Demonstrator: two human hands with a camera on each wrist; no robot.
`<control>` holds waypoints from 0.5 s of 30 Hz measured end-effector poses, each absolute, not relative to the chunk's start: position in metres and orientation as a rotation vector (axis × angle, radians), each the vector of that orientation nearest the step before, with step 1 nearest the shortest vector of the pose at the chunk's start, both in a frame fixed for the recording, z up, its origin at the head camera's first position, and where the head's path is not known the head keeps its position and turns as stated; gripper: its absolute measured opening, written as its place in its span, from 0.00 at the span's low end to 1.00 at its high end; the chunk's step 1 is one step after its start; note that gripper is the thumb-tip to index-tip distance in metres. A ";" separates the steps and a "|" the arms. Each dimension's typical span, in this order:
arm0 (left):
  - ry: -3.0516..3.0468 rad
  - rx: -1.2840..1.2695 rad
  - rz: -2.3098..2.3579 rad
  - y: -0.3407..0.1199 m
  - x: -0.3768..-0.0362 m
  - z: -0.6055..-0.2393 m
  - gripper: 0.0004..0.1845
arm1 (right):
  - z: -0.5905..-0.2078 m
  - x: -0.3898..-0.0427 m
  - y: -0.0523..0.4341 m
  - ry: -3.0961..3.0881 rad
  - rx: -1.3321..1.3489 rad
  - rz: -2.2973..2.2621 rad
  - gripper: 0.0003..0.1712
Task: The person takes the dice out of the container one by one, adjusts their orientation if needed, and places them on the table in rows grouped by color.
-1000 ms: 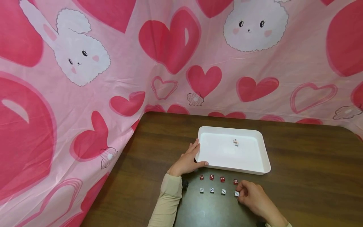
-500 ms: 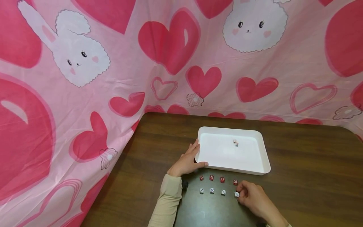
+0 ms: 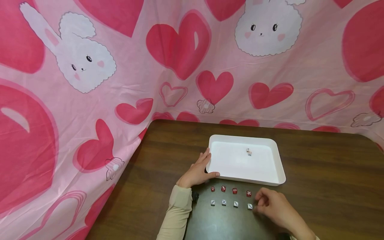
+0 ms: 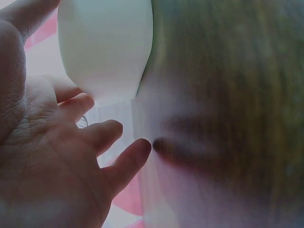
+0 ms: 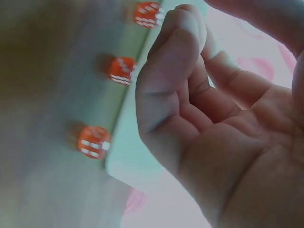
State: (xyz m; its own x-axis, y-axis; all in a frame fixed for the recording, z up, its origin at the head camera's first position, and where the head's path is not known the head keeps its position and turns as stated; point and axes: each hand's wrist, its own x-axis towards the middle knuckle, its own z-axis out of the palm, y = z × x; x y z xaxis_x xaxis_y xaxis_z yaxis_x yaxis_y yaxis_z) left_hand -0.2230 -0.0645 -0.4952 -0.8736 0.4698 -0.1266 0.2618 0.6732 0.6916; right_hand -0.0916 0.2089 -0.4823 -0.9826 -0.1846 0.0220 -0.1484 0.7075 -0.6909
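Small white die (image 3: 250, 206) upright, rightmost in row

Four red dice (image 3: 230, 190) line up in one row, four white dice (image 3: 230, 203) in the row below, two more dice (image 3: 248, 151) sit in the one white tray (image 3: 280, 166).

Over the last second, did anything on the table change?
The right hand let go of the rightmost white die and drew slightly back to the right, fingers loosely curled. The left hand stays on the white tray; the rows of dice have not moved.
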 end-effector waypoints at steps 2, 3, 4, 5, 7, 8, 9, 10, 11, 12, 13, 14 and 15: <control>2.594 0.583 1.000 -0.065 -0.223 -0.495 0.51 | -0.477 -0.093 0.210 2.861 -0.270 -1.144 0.11; 2.594 0.582 0.998 -0.065 -0.222 -0.495 0.51 | -0.475 -0.094 0.210 2.865 -0.269 -1.141 0.10; 2.594 0.583 0.996 -0.065 -0.222 -0.494 0.51 | -0.473 -0.095 0.211 2.869 -0.266 -1.134 0.10; 2.594 0.584 0.996 -0.065 -0.222 -0.494 0.51 | -0.470 -0.096 0.212 2.875 -0.257 -1.130 0.09; 2.591 0.583 0.994 -0.065 -0.222 -0.494 0.51 | -0.466 -0.099 0.213 2.891 -0.243 -1.120 0.09; 2.590 0.582 0.992 -0.065 -0.222 -0.494 0.51 | -0.463 -0.100 0.213 2.898 -0.240 -1.117 0.09; 2.590 0.584 0.994 -0.065 -0.222 -0.494 0.51 | -0.461 -0.102 0.214 2.907 -0.231 -1.110 0.10; 2.591 0.585 0.995 -0.065 -0.222 -0.494 0.51 | -0.459 -0.103 0.215 2.916 -0.234 -1.109 0.09; 2.590 0.585 0.993 -0.064 -0.222 -0.494 0.51 | -0.457 -0.105 0.215 2.919 -0.233 -1.115 0.09; 2.591 0.586 0.993 -0.064 -0.223 -0.494 0.51 | -0.455 -0.107 0.216 2.918 -0.243 -1.124 0.09; 2.592 0.587 0.990 -0.064 -0.223 -0.494 0.51 | -0.453 -0.109 0.216 2.910 -0.255 -1.145 0.09; 2.594 0.589 0.987 -0.064 -0.223 -0.494 0.51 | -0.450 -0.111 0.217 2.894 -0.265 -1.166 0.08; 2.595 0.590 0.984 -0.065 -0.223 -0.493 0.51 | -0.448 -0.113 0.217 2.870 -0.274 -1.195 0.08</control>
State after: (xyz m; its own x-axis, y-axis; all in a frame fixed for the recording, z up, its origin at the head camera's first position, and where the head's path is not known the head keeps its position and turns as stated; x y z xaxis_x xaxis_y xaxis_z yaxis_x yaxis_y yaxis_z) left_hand -0.2227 -0.0645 -0.4934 -0.8697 0.4754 -0.1327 0.2679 0.6804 0.6821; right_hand -0.1127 0.2175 -0.4476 -0.9843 -0.1695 0.0484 -0.1538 0.6911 -0.7062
